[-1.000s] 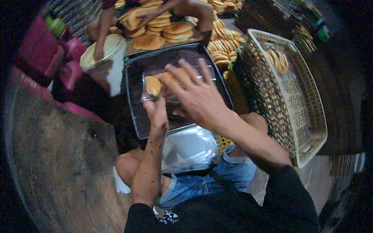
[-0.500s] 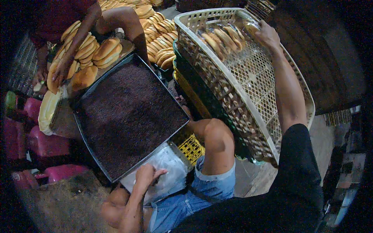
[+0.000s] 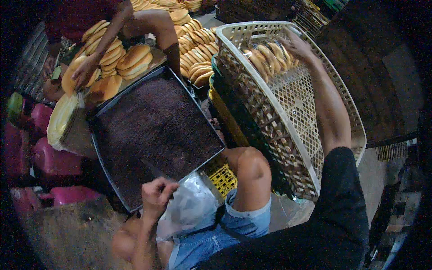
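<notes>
My left hand [image 3: 157, 196] is closed, its fingers pinched on a thin clear plastic bag [image 3: 186, 198] from the sheets lying over my lap. It hovers at the near corner of a square metal tray [image 3: 110, 182] filled with dark, crumbly stuff [image 3: 153, 121]. A faint see-through streak shows over the tray beyond the fingers. My right arm reaches into a tilted off-white plastic crate [image 3: 288, 135]. There my right hand [image 3: 297, 46] has its fingers apart, empty, beside a row of bagged bread buns [image 3: 270, 60] at the crate's far end.
Across the tray, another person's hand [image 3: 85, 69] rests on a bun among stacked buns [image 3: 135, 60]. More bread [image 3: 198, 51] is piled behind. Pink plastic containers [image 3: 56, 157] stand at left. A yellow crate [image 3: 221, 180] sits beside my knee, and dark green crates lie under the off-white one.
My right hand has let go of a bagged bun at the crate's far end, and its fingers have opened. My left hand has risen from the plastic sheets and closed. The view has shifted slightly.
</notes>
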Motion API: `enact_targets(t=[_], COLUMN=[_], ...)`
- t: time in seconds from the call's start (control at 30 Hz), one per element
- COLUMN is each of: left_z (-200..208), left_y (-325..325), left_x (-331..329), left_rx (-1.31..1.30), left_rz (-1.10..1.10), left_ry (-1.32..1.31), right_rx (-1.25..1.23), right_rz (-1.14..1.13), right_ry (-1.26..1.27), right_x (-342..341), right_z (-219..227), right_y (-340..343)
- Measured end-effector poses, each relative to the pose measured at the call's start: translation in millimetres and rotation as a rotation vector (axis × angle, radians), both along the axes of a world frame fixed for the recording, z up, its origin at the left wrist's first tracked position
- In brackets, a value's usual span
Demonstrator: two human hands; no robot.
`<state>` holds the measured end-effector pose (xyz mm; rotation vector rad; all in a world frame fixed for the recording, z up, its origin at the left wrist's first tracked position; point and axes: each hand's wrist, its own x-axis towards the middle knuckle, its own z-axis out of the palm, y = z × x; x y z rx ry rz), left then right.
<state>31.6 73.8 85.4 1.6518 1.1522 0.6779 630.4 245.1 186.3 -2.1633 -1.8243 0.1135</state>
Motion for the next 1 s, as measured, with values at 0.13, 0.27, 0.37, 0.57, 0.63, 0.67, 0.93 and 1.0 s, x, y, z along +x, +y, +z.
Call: enact_targets(t=[0.13,0.27,0.37,0.57,0.63,0.67,0.93,1.0], left_z=[2.9,4.5,-28.3,-18.8,-7.6,0.7,39.2,40.5], left_y=[3.5,2.5,1.3,9.3,7.6,4.7,-1.4,13.6], left_x=[-20.3,-19.9,-25.9,-33.0,-34.7,-35.6,-57.5,-61.9], left_rx=[0.668,0.891,0.172,-0.446,-0.366,-0.352,-0.199,0.122], left_rz=[0.143,0.254,0.178,0.281,0.358,0.396,0.755,0.868], left_ry=[0.077,0.014,0.120,-1.062,-1.118,-1.078,-0.793,-0.747], right_rx=[-0.329,-0.101,0.227,0.010,0.078,0.117,-0.032,0.120], right_rz=[0.731,1.019,0.669,0.073,-0.096,-0.160,0.116,0.150], right_ry=[0.488,0.173,0.736,1.608,1.701,1.733,1.457,1.341], right_x=[-296.4,-421.7,-439.0,-410.7,-417.1,-426.3,-455.9,-462.5], right_z=[43.8,1.1,-15.6,-61.1,-61.5,-54.7,-34.9,-38.0], right_y=[-69.2,-161.7,-166.8,-227.8,-245.6,-252.1,-237.1,-223.3])
